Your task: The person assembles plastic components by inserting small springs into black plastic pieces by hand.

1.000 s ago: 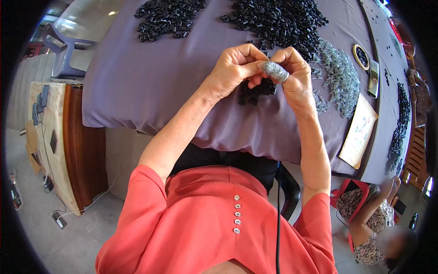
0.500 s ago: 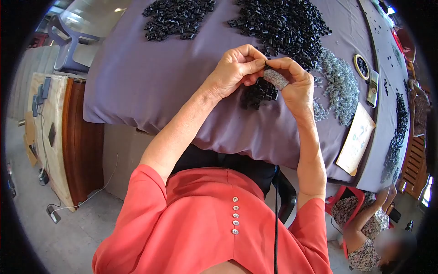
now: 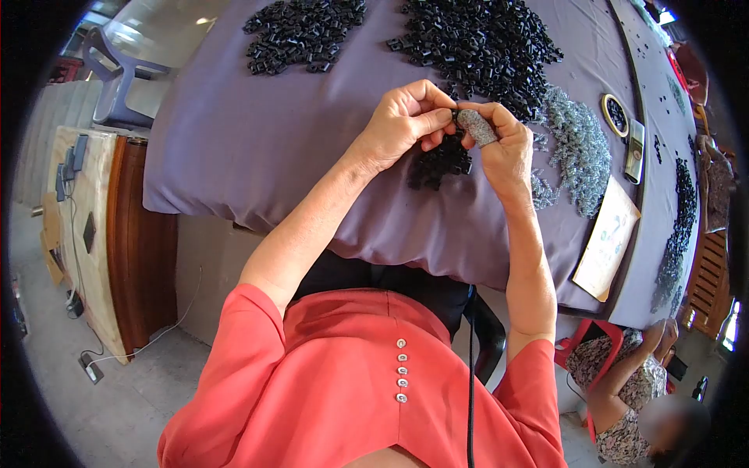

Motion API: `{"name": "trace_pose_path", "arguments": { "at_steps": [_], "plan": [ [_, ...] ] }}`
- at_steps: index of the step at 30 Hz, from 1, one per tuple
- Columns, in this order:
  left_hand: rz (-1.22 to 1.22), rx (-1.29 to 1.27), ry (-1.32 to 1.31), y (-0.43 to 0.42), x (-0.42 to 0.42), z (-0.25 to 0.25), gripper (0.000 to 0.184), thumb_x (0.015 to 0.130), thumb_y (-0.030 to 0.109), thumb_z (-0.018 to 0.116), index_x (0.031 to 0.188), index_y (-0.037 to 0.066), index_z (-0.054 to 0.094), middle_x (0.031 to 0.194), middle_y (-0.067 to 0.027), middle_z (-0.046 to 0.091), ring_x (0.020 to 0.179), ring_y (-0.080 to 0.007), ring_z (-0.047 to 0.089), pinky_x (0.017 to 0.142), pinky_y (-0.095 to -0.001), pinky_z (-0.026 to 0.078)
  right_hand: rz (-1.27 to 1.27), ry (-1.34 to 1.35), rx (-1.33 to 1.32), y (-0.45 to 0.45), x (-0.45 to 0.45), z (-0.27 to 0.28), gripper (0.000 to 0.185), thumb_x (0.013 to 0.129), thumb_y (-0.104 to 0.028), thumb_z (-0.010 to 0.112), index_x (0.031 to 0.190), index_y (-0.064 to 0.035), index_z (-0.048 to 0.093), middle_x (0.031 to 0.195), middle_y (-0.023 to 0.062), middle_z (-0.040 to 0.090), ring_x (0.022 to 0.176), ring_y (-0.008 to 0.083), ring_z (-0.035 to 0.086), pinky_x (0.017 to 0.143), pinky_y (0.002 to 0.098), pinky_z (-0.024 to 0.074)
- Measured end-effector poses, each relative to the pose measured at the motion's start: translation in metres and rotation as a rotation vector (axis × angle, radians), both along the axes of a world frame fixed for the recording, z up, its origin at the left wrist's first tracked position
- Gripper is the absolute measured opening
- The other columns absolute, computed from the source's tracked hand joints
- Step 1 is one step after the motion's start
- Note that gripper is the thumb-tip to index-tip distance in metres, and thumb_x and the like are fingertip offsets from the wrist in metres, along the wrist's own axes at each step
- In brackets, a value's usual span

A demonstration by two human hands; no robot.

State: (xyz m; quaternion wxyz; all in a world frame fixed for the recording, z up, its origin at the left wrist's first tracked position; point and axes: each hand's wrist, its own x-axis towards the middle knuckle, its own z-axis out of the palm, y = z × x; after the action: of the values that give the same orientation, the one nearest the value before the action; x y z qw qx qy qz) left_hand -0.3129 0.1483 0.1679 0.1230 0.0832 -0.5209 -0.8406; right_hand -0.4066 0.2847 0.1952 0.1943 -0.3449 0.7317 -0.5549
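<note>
The left hand and right hand, its thumb in a grey wrap, meet at a small black piece over the purple cloth. Black pieces are heaped far, clear pieces to the right.

Tablecloth: purple-grey cloth, soft sheen, kinda wrinkly. Small black pieces: look like plastic, pretty glossy. Small grey pieces: translucent-looking, shiny, probably plastic too. Finger wrap: grey, rough, matt. Coral top: smooth matt cloth, buttons shiny, metal-looking. Printed sheet: matt paper or card, can't tell which. Cabinet side: reddish-brown wood, bit glossy. Grey chair: smooth plastic.
</note>
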Motion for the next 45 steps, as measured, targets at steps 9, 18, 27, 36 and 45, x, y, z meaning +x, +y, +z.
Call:
{"name": "trace_pose_path", "arguments": {
  "at_steps": [9,18,27,36,45],
  "plan": [
    [0.059,-0.235,0.000,0.004,0.001,0.003,0.003,0.087,0.002,0.056,0.089,0.002,0.059,0.074,-0.0035,0.061,0.058,-0.0047,0.052,0.050,-0.0178,0.042,0.078,-0.154,0.031,0.002,-0.010,-0.003,0.012,0.082,0.002,0.052,0.088,0.0028,0.063,0.070,0.0051,0.062,0.057,0.0067,0.055,0.052,0.0221,0.0459],
    [0.031,-0.164,-0.032,0.003,0.001,0.003,0.006,0.089,0.008,0.055,0.090,0.003,0.059,0.073,-0.0028,0.061,0.056,-0.0035,0.050,0.047,-0.0161,0.038,0.096,-0.228,0.032,0.000,-0.006,-0.001,0.008,0.082,0.004,0.052,0.086,0.0025,0.058,0.071,0.0063,0.062,0.055,0.0080,0.055,0.049,0.0220,0.0452],
    [0.010,-0.132,-0.082,0.006,0.003,0.009,0.008,0.089,0.011,0.056,0.090,0.004,0.059,0.072,-0.0022,0.060,0.053,-0.0028,0.047,0.045,-0.0152,0.034,0.179,-0.377,-0.111,0.003,-0.012,-0.006,0.003,0.082,0.000,0.058,0.083,0.0018,0.057,0.071,0.0065,0.061,0.057,0.0077,0.054,0.052,0.0217,0.0439],
    [-0.024,-0.033,-0.070,0.005,0.008,0.011,0.007,0.089,0.011,0.056,0.090,0.004,0.058,0.069,-0.0019,0.058,0.052,-0.0029,0.047,0.043,-0.0149,0.033,0.165,-0.516,-0.201,0.002,-0.008,-0.009,0.009,0.080,-0.005,0.065,0.080,-0.0014,0.057,0.069,0.0040,0.060,0.057,0.0068,0.053,0.052,0.0200,0.0418],
    [-0.160,0.242,0.009,0.002,0.008,0.005,0.009,0.088,0.013,0.058,0.090,0.004,0.057,0.068,-0.0026,0.057,0.050,-0.0034,0.044,0.042,-0.0152,0.030,0.216,-0.508,-0.294,0.002,-0.005,-0.008,0.014,0.078,-0.006,0.068,0.075,-0.0044,0.055,0.067,-0.0002,0.056,0.056,0.0056,0.049,0.051,0.0194,0.0399]
  ]
}}
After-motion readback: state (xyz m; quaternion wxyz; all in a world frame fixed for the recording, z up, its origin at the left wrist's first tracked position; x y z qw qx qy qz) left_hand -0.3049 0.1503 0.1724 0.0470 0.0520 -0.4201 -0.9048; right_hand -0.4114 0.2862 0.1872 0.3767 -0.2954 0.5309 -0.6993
